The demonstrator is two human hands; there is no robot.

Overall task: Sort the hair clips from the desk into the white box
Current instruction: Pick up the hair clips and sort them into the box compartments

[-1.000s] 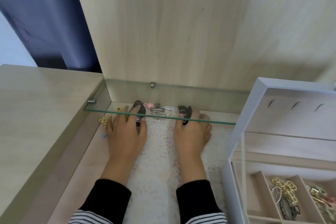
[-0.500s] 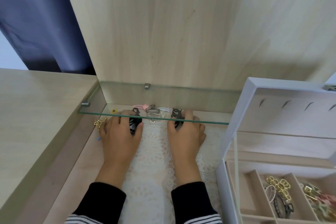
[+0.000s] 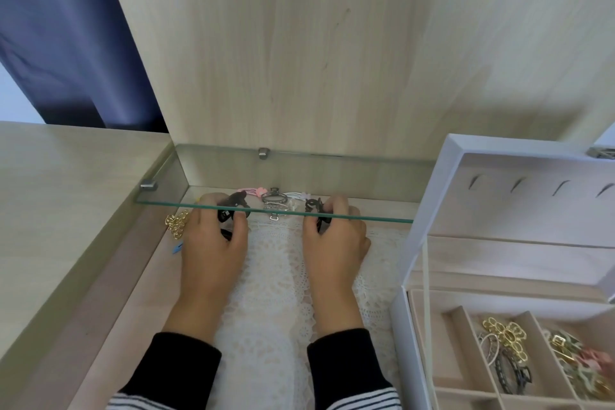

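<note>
Two black hair clips are held at the back of a recessed section of a pale wood bench point(image 3: 66, 193), partly under the front edge of a glass shelf point(image 3: 382, 218). The left hand point(image 3: 213, 250) has its grip curled around a black claw clip point(image 3: 229, 210), thumb on one side and fingers on the other. The right hand point(image 3: 336, 243) has its grip pinching a second black clip point(image 3: 317, 210) between thumb and fingertips. Between the two hands, under the glass, lies a silver clip point(image 3: 274, 206), with a pink clip point(image 3: 251, 191) and a white clip point(image 3: 296, 195) just behind it. A gold flower clip point(image 3: 176, 223) lies just left of the left hand, and a small blue clip point(image 3: 177, 247) sits near that hand's outer edge. Both hands rest on a white lace mat point(image 3: 273, 309) that covers the middle of the recess. Both wrists wear black cuffs with striped sleeves behind them. To the right stands the white box point(image 3: 515, 147), its lid upright and its beige divided tray showing. Its compartments hold a gold clip point(image 3: 507, 336), a dark clip point(image 3: 512, 373) and further clips at the picture's edge. A tall wood panel rises behind the shelf, with a blue curtain point(image 3: 66, 43) at the far left.
</note>
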